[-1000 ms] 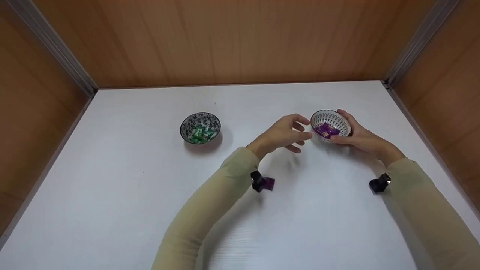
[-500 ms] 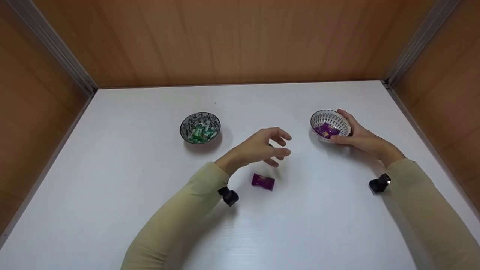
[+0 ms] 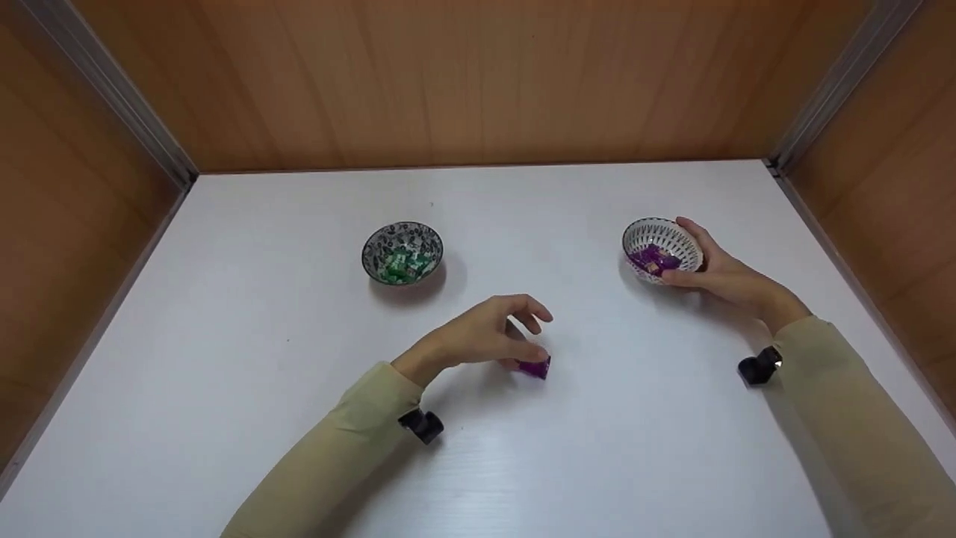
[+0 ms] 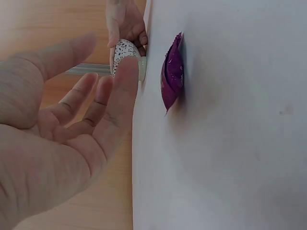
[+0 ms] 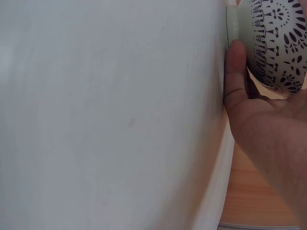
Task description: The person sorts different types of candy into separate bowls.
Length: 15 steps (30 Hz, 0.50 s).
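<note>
A purple wrapped candy (image 4: 173,74) lies on the white table in the left wrist view. My left hand (image 3: 478,330) hovers just over it in the head view, fingers bent and spread, with a gap between them and the candy in the left wrist view. The hand hides part of the candy (image 3: 536,368) from the head camera. My right hand (image 3: 721,273) grips the right side of a white bowl (image 3: 668,235) with a dark pattern, its thumb at the near rim. Several purple candies (image 3: 653,259) lie inside that bowl. The bowl's patterned outside (image 5: 276,45) shows in the right wrist view.
A black-and-white flowered bowl (image 3: 385,239) with several green wrapped candies (image 3: 405,264) stands left of centre on the table (image 3: 224,359). Wooden panels (image 3: 478,82) with metal corner strips enclose the back and sides.
My left hand has drawn back from beside the white bowl, moving left and toward me to the loose purple candy. My right hand has kept its hold on the bowl.
</note>
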Each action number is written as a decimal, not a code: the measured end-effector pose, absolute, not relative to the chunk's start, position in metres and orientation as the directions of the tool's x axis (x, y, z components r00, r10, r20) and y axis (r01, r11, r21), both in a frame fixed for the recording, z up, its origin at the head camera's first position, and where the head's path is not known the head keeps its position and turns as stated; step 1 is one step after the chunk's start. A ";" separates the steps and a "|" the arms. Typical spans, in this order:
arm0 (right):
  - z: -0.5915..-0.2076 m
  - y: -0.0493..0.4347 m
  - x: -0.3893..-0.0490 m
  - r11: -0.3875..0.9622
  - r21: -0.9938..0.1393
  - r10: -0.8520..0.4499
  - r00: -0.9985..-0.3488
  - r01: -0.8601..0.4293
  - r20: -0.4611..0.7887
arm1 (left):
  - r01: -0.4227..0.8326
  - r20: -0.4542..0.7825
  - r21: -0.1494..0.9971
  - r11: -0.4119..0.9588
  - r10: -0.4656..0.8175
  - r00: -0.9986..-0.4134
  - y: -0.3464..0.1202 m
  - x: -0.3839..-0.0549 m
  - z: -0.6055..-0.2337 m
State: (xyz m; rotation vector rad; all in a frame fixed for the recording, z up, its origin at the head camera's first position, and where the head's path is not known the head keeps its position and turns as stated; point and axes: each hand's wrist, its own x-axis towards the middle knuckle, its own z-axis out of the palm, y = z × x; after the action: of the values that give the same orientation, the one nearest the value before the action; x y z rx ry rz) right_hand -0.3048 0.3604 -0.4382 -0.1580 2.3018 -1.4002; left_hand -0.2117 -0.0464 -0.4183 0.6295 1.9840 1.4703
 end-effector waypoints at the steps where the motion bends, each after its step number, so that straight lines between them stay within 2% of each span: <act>1: -0.438 0.360 -0.305 0.481 -0.867 -0.315 -0.898 0.130 -0.309 | 0.037 -0.173 0.958 0.284 0.678 -0.714 -0.047 -0.211 -0.420; 15: -0.439 0.360 -0.305 0.497 -0.860 -0.305 -0.904 0.117 -0.300 | 0.202 -0.172 0.884 0.421 0.695 -0.699 -0.048 -0.205 -0.430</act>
State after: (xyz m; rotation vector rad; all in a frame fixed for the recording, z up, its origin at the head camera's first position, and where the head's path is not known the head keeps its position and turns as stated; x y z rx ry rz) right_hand -0.3048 0.3600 -0.4386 -0.1550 2.3303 -1.3844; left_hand -0.2050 -0.0480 -0.4298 0.7563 2.1553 1.2377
